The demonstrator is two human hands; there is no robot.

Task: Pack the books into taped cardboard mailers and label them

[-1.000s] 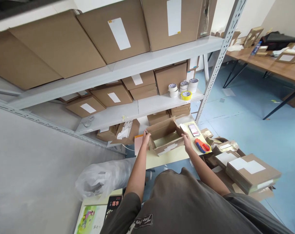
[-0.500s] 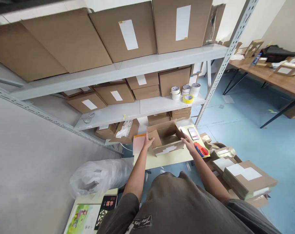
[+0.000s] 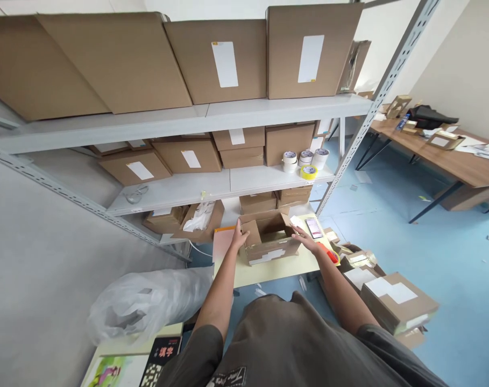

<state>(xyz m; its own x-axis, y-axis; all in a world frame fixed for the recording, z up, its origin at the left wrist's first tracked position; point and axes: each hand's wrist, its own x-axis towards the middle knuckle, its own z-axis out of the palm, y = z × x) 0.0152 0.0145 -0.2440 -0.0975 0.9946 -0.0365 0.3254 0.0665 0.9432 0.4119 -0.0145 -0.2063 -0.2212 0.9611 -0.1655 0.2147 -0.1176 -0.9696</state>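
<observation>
An open cardboard box stands on a small pale yellow table in front of me. My left hand presses flat against the box's left flap, fingers stretched. My right hand rests against the right flap, fingers extended and apart. A red tape dispenser lies just right of my right forearm. A phone lies on the table beyond it.
A grey metal shelf rack holds many labelled cardboard boxes and tape rolls. Sealed flat boxes pile at the right. A clear plastic bag and books lie at left. A wooden desk stands far right.
The view has tilted upward and pulled back. Both hands stay on the box's side flaps, and the left flap has folded inward.
</observation>
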